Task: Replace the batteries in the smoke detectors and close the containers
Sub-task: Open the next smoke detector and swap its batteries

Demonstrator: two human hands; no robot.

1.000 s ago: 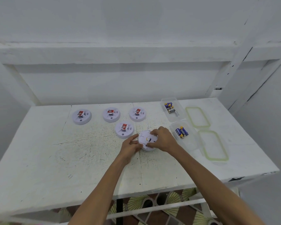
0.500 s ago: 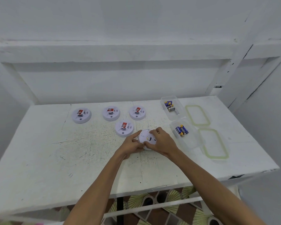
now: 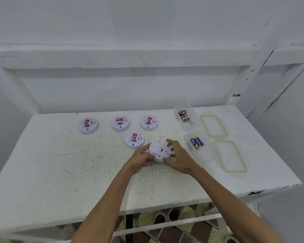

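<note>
White round plastic smoke detector (image 3: 159,150), underside up, is gripped at its rim by the curled fingers of the left hand (image 3: 144,157) and right hand (image 3: 178,158). Just right of that detector sits a clear plastic container (image 3: 207,155) holding blue batteries (image 3: 197,142). Beyond it lie four red-labelled detectors (image 3: 134,139) and a second battery container (image 3: 194,128).

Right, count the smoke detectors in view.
5. Back row: left detector, middle detector, right detector; fourth detector just in front of them; fifth detector, underside up, gripped between left hand and right hand. None seems hidden.
</note>
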